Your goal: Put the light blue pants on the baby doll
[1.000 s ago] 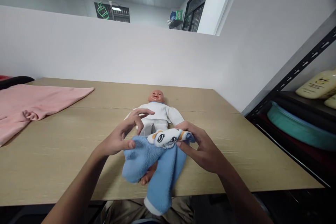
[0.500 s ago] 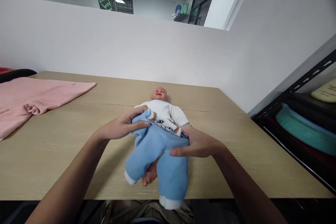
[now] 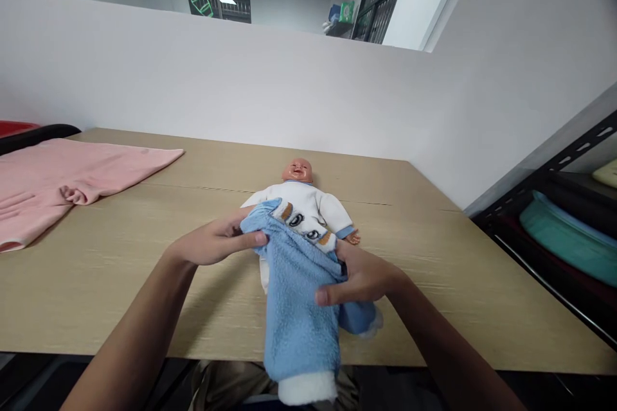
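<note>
Fluffy blue pants (image 3: 301, 308) with white cuffs hang between my two hands, held by the waist. An animal face in white, with dark eyes and orange patches, shows near the waistband. My left hand (image 3: 224, 237) pinches the left side of the waist, thumb on top. At the right side, my right hand (image 3: 359, 276) grips the fabric, its fingers partly hidden in the folds. Behind the pants a baby doll (image 3: 297, 171) lies on its back, dressed in a white top (image 3: 332, 209) with blue trim. The pants hide the doll's lower body.
A pink garment (image 3: 110, 164) lies spread at the left of the wooden table (image 3: 202, 173). A black-rimmed red object (image 3: 19, 128) sits at the far left. On the right, a dark metal rack (image 3: 544, 183) holds a folded teal item (image 3: 569, 237). A white partition rises behind.
The pants have swung round in my hands: one leg now hangs toward me, the other points right behind my right hand. The doll's foot, visible before, is now covered.
</note>
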`<action>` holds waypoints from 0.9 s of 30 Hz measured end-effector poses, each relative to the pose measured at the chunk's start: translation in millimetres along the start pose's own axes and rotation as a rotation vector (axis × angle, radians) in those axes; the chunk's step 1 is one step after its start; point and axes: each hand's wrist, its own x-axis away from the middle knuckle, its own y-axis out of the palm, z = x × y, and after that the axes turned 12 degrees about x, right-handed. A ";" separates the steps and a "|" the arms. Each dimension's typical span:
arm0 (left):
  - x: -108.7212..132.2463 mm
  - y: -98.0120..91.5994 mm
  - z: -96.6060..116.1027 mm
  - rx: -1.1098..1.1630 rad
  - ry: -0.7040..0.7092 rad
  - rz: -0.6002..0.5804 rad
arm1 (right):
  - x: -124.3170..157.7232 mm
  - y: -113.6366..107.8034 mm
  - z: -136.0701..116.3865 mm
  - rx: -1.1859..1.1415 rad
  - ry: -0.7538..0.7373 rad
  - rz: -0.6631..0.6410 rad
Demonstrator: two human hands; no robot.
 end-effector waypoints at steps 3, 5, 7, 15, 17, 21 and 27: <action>1.7 3.8 -7.9 -0.054 -0.036 0.036 | 2.5 4.9 -5.3 -0.092 -0.077 -0.003; 3.9 7.1 -13.2 -0.078 -0.079 0.007 | 2.7 10.1 -6.1 -0.148 -0.084 0.122; 7.0 11.7 -18.9 -0.010 -0.107 -0.098 | 1.7 15.7 -4.6 -0.154 -0.039 0.202; 24.5 31.1 -52.3 0.217 -0.038 0.117 | 8.9 24.0 10.1 -0.207 0.046 -0.067; 29.4 36.1 -57.6 0.247 -0.106 0.186 | 13.6 24.7 13.5 -0.311 0.028 -0.136; 37.7 48.7 -60.9 0.306 -0.211 0.176 | 16.6 33.0 19.0 -0.349 -0.004 -0.052; 51.5 62.7 -78.2 0.428 -0.199 0.029 | 8.6 59.4 21.7 -0.320 0.096 0.053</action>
